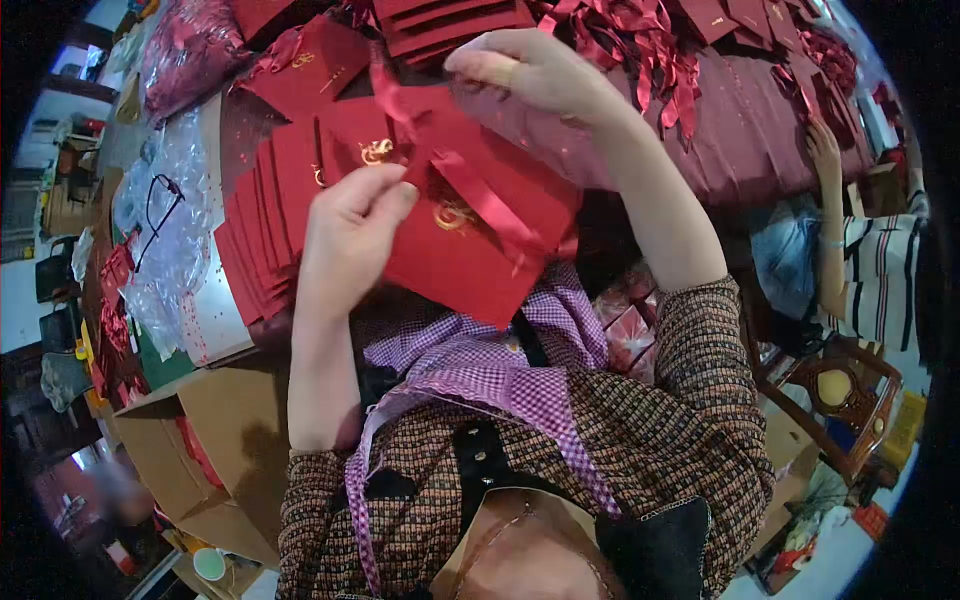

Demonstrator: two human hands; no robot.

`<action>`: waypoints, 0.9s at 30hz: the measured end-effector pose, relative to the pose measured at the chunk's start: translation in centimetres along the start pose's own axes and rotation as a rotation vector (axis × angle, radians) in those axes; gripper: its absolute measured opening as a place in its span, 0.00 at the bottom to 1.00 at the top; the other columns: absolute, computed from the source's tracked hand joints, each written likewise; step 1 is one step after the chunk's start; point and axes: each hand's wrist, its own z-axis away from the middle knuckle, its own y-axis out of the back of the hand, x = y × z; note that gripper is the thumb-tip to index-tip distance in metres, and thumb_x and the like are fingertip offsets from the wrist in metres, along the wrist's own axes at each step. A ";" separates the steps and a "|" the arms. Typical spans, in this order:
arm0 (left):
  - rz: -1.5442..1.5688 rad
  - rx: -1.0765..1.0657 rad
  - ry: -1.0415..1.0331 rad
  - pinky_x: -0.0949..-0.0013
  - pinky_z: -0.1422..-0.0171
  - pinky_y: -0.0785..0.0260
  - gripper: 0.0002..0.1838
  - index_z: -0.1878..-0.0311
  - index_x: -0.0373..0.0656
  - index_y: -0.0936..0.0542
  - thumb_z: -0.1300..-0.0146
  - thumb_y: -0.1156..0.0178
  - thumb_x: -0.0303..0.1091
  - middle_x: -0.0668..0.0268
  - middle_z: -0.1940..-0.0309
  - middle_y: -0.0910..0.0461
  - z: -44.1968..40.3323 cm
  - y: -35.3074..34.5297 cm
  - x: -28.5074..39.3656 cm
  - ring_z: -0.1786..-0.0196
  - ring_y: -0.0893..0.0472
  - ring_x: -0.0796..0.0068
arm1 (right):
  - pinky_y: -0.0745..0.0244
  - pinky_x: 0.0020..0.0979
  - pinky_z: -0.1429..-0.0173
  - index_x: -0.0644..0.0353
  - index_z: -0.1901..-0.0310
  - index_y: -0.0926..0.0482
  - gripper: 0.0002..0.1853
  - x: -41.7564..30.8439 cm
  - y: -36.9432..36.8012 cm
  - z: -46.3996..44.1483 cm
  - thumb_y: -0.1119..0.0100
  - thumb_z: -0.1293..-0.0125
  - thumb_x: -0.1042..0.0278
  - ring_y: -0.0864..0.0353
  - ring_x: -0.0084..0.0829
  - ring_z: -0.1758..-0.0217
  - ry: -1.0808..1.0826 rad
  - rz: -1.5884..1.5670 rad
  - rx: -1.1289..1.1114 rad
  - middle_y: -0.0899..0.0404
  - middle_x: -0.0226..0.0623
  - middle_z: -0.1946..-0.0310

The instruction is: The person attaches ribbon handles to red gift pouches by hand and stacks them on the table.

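A large red card [530, 270] with a gold emblem lies in front of me, and a glossy red ribbon [488, 205] runs across it. My left hand [350, 230] is over the card's left part, thumb and forefinger pinched together; what is between them is too small to make out. Just beyond those fingertips is a gold ornament [377, 151]. Farther up and to the right, my right hand [525, 72] is raised over the table with its fingers curled in, their tips partly hidden. A blurred strip of red ribbon [388, 85] hangs between the two hands.
Overlapping red cards [250, 250] fan out at the left. More red cards [445, 25] and loose ribbons [650, 50] cover the far side. Clear plastic wrap [175, 220] lies left, above a cardboard box [220, 440]. A co-worker's hand [823, 150] reaches in at right.
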 end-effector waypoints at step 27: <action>-0.401 0.287 -0.301 0.66 0.59 0.30 0.08 0.58 0.36 0.21 0.35 0.42 0.30 0.57 0.67 0.23 -2.3 2.9 -0.1 0.65 0.22 0.62 | 0.26 0.25 0.49 0.64 0.53 0.18 0.11 2.3 -0.5 10.7 0.48 0.34 0.81 0.20 0.22 0.56 0.054 -0.007 0.127 0.17 0.32 0.58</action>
